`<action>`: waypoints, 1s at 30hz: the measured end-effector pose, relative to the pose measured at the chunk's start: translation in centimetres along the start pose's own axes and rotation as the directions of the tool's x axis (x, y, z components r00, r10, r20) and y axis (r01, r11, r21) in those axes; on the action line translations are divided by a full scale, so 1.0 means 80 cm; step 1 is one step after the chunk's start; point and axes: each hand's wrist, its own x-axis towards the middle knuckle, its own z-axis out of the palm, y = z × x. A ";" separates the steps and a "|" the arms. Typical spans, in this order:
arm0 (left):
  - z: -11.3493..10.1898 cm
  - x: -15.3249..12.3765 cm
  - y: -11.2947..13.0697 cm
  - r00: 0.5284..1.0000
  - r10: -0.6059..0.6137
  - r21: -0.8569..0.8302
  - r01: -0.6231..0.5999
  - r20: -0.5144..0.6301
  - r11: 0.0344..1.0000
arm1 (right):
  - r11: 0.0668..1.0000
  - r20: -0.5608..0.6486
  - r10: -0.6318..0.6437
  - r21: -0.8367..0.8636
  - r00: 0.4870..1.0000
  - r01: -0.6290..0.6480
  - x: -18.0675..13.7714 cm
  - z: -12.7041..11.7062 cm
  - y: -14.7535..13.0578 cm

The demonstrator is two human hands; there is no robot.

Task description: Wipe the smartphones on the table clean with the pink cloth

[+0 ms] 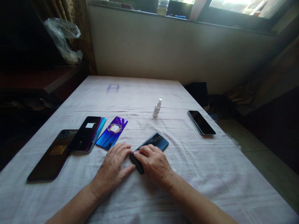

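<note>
A dark blue smartphone (161,142) lies back up on the white cloth, its camera block toward the far end. My right hand (155,163) rests on the near half of its back with the fingers curled in and the thumb pressed along them. Whatever may be inside those fingers is hidden. My left hand (114,163) lies on the cloth at the phone's left, fingers spread, the thumb tip close to or touching its near end. Just beyond my left hand is a blue-purple phone (120,122) with a white sticker.
Farther left lie a black-and-purple phone (81,137) on a teal-edged one and a brown phone (45,163). A white spray bottle (157,109) stands mid-table. At the right edge lie stacked dark-screened phones (202,123). A plastic bag (63,40) sits on the side furniture.
</note>
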 end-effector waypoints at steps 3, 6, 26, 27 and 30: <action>-0.001 0.000 0.001 1.000 -0.016 -0.012 0.016 0.002 1.000 | 0.998 -0.003 0.066 -0.004 0.998 -0.066 0.002 -0.002 0.005; -0.002 0.002 0.001 1.000 -0.025 -0.035 0.025 0.000 0.999 | 0.997 -0.001 0.072 0.000 0.997 -0.072 0.005 -0.001 0.005; -0.001 0.002 -0.002 1.000 0.017 -0.040 -0.016 0.025 0.999 | 0.962 -0.008 -0.127 0.244 0.992 0.125 -0.012 -0.006 0.010; -0.001 0.002 -0.002 0.999 0.016 -0.039 -0.014 0.033 0.999 | 0.960 -0.004 -0.133 0.249 0.991 0.129 -0.013 -0.007 0.011; -0.002 0.002 -0.001 0.999 0.009 -0.031 -0.007 0.049 0.999 | 0.957 0.003 -0.145 0.254 0.989 0.139 -0.020 -0.013 0.012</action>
